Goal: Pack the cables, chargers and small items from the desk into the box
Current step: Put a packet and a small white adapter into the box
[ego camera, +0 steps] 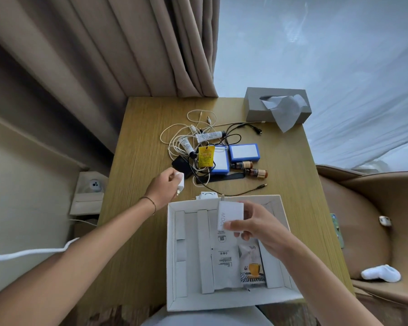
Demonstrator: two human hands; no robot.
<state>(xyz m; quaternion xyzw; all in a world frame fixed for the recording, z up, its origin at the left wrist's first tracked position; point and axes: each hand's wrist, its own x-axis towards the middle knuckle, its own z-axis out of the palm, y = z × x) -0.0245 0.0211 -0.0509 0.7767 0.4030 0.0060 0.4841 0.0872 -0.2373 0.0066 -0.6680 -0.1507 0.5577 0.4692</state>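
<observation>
**Two chargers in hand, the pile still waiting**

I have the right hand [257, 229] over the upper middle of the open white box [171, 255], thumb and fingers pinching a large white charger [230, 215] flat-side up, its prongs pointing toward the top of the frame. I judge it is held that way so it can drop flat into one of the cardboard compartments. The left hand [165, 189] sits left of centre, just above the box's upper-left corner, fingers curled round a small white plug adapter [180, 182] with its prongs pointing down; it looks lifted clear of the table [139, 161].

The box lies at the lower centre, its near edge hanging over the table's edge toward me. Inside are white cardboard dividers, a printed sheet, and a sachet with a yellow cup [252, 267] on it at the lower right.

Most of the task's things are not yet packed. In the centre of the frame lies a tangle of white cables [174, 142] and black cables [236, 137], with two tubes [210, 135], a yellow packet [206, 156], two blue-edged packs [244, 152], two small brown bottles [256, 172] and a black charger [180, 164]. A grey tissue box [252, 107] stands at the upper right of the table, well apart from the pile.
</observation>
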